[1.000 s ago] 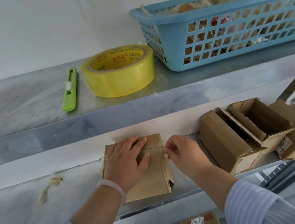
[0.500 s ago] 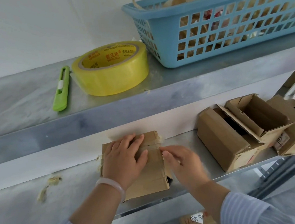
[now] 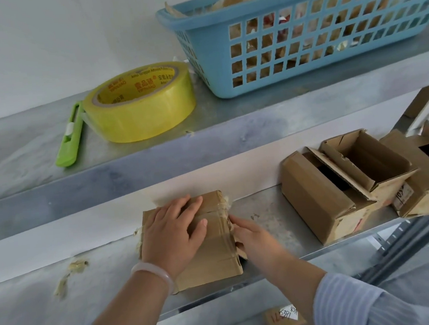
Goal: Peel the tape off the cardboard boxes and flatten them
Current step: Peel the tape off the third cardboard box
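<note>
A flattened cardboard box (image 3: 216, 255) lies on the lower metal shelf (image 3: 269, 209), with clear tape (image 3: 218, 208) still crossing its far part. My left hand (image 3: 173, 233) presses flat on top of it, fingers spread. My right hand (image 3: 251, 237) is at the box's right edge, its fingertips against the cardboard side; whether they pinch tape I cannot tell. Three open, unflattened boxes (image 3: 322, 194) stand together at the right of the same shelf.
On the upper shelf sit a yellow tape roll (image 3: 141, 104), a green utility knife (image 3: 70, 138) and a blue basket (image 3: 300, 30) full of peeled tape. Tape scraps (image 3: 70, 273) lie at the lower shelf's left. Another labelled box (image 3: 284, 319) sits below.
My right hand has moved down from the taped far corner to the box's right side edge. My left hand stays pressed on the box. The camera has shifted slightly.
</note>
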The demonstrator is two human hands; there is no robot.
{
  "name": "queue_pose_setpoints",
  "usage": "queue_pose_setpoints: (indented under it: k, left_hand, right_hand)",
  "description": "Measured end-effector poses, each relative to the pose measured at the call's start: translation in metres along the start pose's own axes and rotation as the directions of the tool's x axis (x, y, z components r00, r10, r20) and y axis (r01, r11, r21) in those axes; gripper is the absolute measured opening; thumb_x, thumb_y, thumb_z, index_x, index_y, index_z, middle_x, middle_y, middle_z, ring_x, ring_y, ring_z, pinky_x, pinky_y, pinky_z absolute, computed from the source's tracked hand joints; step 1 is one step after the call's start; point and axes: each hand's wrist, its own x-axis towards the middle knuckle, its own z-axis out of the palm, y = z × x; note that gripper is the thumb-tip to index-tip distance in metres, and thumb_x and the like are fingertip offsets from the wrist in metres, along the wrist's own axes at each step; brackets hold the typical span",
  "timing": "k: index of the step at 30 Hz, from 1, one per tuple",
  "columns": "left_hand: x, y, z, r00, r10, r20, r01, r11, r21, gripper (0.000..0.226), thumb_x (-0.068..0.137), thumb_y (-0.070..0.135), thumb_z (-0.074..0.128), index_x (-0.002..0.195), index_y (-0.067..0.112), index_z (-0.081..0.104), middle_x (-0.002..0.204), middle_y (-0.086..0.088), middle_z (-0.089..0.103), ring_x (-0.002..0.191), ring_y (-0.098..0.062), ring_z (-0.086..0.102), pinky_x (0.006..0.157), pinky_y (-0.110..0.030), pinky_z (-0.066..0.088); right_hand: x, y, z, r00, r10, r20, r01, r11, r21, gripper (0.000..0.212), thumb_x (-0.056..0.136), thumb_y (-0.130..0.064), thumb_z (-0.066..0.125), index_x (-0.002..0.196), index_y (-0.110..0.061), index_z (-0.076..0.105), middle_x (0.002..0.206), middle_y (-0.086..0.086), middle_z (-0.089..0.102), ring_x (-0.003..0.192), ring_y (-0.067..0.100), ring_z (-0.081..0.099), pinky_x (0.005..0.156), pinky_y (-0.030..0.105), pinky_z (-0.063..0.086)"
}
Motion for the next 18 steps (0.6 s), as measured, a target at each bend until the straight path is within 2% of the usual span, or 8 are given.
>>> queue_pose_setpoints:
  k: [4, 6, 7, 9, 11, 13, 15, 18]
  left_hand:
    - [0.000, 0.001, 0.000, 1.000, 0.013, -0.002, -0.013, 1.000, 0.006, 0.060, 0.093, 0.059, 0.020, 0.142, 0.034, 0.045, 0.143, 0.008, 0.048, 0.131, -0.016, 0.044, 0.111, -0.039, 0.036]
    - [0.001, -0.001, 0.000, 1.000, 0.015, 0.015, -0.015, 1.000, -0.002, 0.059, 0.095, 0.060, 0.020, 0.144, 0.034, 0.041, 0.146, 0.009, 0.043, 0.135, -0.014, 0.039, 0.115, -0.038, 0.030]
    - [0.002, -0.002, 0.000, 1.000, 0.008, 0.029, -0.007, 0.999, -0.035, 0.058, 0.096, 0.059, 0.023, 0.145, 0.034, 0.039, 0.148, 0.010, 0.040, 0.137, -0.013, 0.036, 0.116, -0.037, 0.027]
    - [0.004, -0.005, -0.003, 0.998, -0.015, 0.055, 0.026, 0.981, -0.191, 0.051, 0.097, 0.051, 0.039, 0.145, 0.034, 0.039, 0.149, 0.011, 0.038, 0.138, -0.012, 0.033, 0.118, -0.036, 0.023]
    - [0.006, -0.008, -0.009, 0.998, -0.019, 0.065, 0.042, 0.926, -0.374, 0.045, 0.097, 0.035, 0.051, 0.141, 0.032, 0.045, 0.148, 0.012, 0.041, 0.137, -0.011, 0.034, 0.118, -0.035, 0.024]
    - [0.002, -0.010, -0.014, 0.999, 0.030, 0.022, -0.020, 0.929, -0.370, 0.040, 0.095, 0.029, 0.055, 0.135, 0.029, 0.054, 0.144, 0.010, 0.045, 0.135, -0.012, 0.037, 0.117, -0.033, 0.025]
    - [-0.008, -0.013, -0.014, 0.995, 0.022, -0.094, -0.042, 0.974, -0.222, 0.040, 0.092, 0.035, 0.059, 0.132, 0.027, 0.058, 0.141, 0.006, 0.048, 0.133, -0.016, 0.040, 0.116, -0.035, 0.023]
    - [-0.030, -0.027, -0.011, 0.935, -0.258, -0.242, 0.214, 0.958, -0.192, 0.059, 0.087, 0.041, 0.063, 0.141, 0.024, 0.046, 0.148, 0.000, 0.040, 0.137, -0.022, 0.035, 0.114, -0.040, 0.028]
  right_hand:
    - [0.001, 0.002, -0.001, 0.997, -0.052, -0.064, 0.051, 0.999, -0.017, 0.036, 0.101, -0.028, 0.047, 0.087, -0.046, 0.075, 0.101, -0.013, 0.074, 0.096, -0.001, 0.066, 0.086, 0.020, 0.050]
    - [0.000, 0.000, 0.000, 0.981, -0.146, -0.126, 0.128, 0.981, -0.144, 0.020, 0.098, -0.033, 0.054, 0.104, -0.045, 0.068, 0.122, -0.012, 0.065, 0.106, -0.005, 0.060, 0.092, 0.018, 0.046]
    - [-0.002, -0.003, 0.001, 0.967, -0.213, -0.141, 0.167, 0.945, -0.280, 0.027, 0.095, -0.037, 0.056, 0.121, -0.045, 0.057, 0.135, -0.015, 0.053, 0.116, -0.007, 0.051, 0.098, 0.018, 0.041]
    - [-0.004, -0.008, 0.002, 0.938, -0.337, -0.074, 0.230, 0.770, -0.595, 0.061, 0.093, -0.044, 0.056, 0.146, -0.045, 0.027, 0.148, -0.024, 0.022, 0.132, -0.008, 0.023, 0.110, 0.022, 0.024]
    - [-0.004, -0.016, 0.005, 0.888, -0.453, 0.076, 0.340, 0.536, -0.773, 0.067, 0.097, -0.038, 0.052, 0.152, -0.043, 0.013, 0.154, -0.027, 0.006, 0.137, -0.008, 0.006, 0.113, 0.020, 0.012]
    - [0.000, -0.020, 0.006, 0.843, -0.491, 0.221, 0.416, 0.333, -0.846, 0.055, 0.101, -0.033, 0.044, 0.152, -0.036, 0.023, 0.157, -0.022, 0.008, 0.145, -0.002, 0.002, 0.117, 0.018, 0.004]
    - [0.001, -0.022, 0.006, 0.830, -0.484, 0.276, 0.434, 0.250, -0.865, 0.047, 0.102, -0.032, 0.039, 0.149, -0.031, 0.035, 0.159, -0.016, 0.017, 0.147, 0.001, 0.006, 0.119, 0.019, 0.003]
    - [0.000, -0.026, 0.007, 0.832, -0.487, 0.266, 0.409, 0.214, -0.887, 0.045, 0.101, -0.033, 0.040, 0.146, -0.031, 0.042, 0.158, -0.013, 0.025, 0.147, 0.003, 0.011, 0.122, 0.027, 0.005]
